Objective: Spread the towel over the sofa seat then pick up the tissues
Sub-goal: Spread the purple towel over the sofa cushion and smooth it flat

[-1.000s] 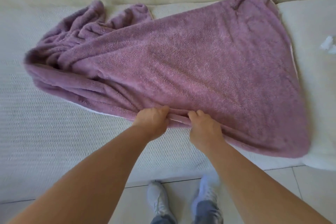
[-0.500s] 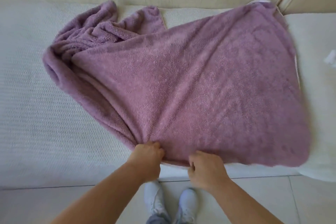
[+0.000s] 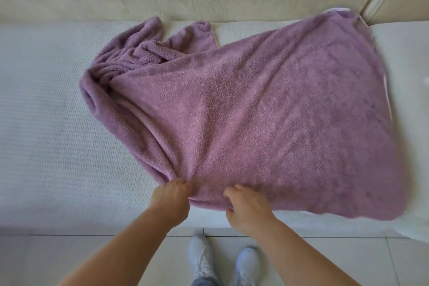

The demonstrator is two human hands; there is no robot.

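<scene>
Our left hand [image 3: 170, 199] and right hand [image 3: 247, 210] have dragged the purple towel [image 3: 267, 111] down the frame to the front of the sofa seat [image 3: 46, 146], drawing its left bunch rightward.

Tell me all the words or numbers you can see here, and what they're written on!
There are none: no word, number or sign can be read anywhere.
purple towel: plain, no written label in view.
white trim at its far corner: blank.
shoes: no brand visible.
sofa seat: plain weave only.
</scene>
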